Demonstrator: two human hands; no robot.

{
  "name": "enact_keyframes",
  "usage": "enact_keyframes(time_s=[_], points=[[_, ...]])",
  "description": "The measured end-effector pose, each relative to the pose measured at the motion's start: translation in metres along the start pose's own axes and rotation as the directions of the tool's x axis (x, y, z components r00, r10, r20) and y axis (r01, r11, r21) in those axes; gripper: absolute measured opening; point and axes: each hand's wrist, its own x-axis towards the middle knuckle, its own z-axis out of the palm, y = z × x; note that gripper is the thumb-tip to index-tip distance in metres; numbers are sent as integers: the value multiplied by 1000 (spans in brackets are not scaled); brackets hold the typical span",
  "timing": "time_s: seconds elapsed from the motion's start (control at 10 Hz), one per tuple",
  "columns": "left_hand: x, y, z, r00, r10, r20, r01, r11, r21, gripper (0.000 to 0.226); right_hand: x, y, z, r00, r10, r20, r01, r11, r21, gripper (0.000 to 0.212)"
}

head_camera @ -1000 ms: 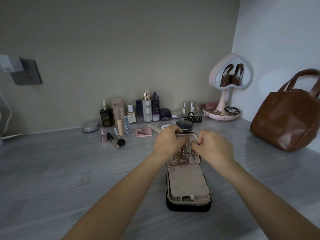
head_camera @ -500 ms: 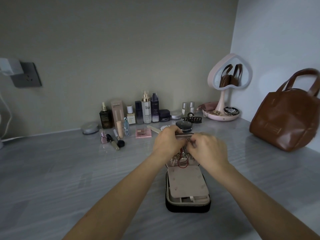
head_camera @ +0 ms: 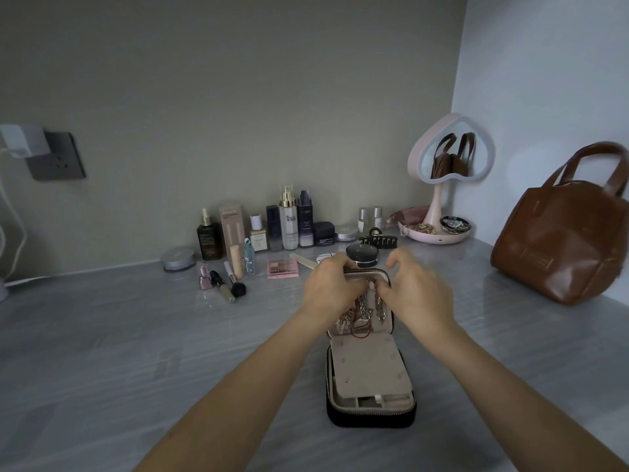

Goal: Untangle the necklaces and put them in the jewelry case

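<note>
Necklaces (head_camera: 367,305) hang beneath the pinching fingers (head_camera: 385,292) (inside the open jewelry case (head_camera: 371,415)).

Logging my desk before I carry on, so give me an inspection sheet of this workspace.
Surface: grey table, dim light.
Job's things: jewelry case open; necklaces bunched in its far half.
Clutter: cosmetics along the wall, pink palette, hair claw, heart mirror, brown handbag.
Hands: left hand and right hand both pinch the necklaces.
Cables: white cable hangs from a charger in the wall socket, left.
Surroundings: beige wall, white side wall.
</note>
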Motion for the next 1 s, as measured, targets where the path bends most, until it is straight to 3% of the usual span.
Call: enact_keyframes(time_s=[0.1, 0.3, 0.4, 0.6, 0.7, 0.9, 1.0], points=[[-1, 0, 0, 999, -21, -26, 19, 999, -39, 25, 3, 5, 2, 992, 67, 103, -77, 992, 96, 33], [-10, -8, 3, 996, -44, -72, 33, 988, -149, 55, 3, 18, 13, 979, 105, 174, -144, 962, 231, 20], [-23, -21, 9, 993, -112, -38, 91, 931, -354, 55, 1, 21, 16, 986, 82, 149, -119, 958, 260, 19], [-39, -35, 16, 974, -213, 80, 207, 686, -698, 33, -1, 26, 18, 989, 43, 144, -91, 933, 349, 16], [-40, -32, 17, 962, -254, 101, 239, 605, -759, 26, -3, 26, 17, 986, 62, 153, -117, 917, 381, 19], [-38, -40, 23, 951, -278, 134, 278, 579, -766, 32, -4, 17, 13, 977, 67, 204, -134, 934, 332, 24], [-36, -47, 25, 919, -322, 226, 355, 431, -829, 41, -3, 17, 7, 981, 86, 171, -144, 922, 359, 33]])
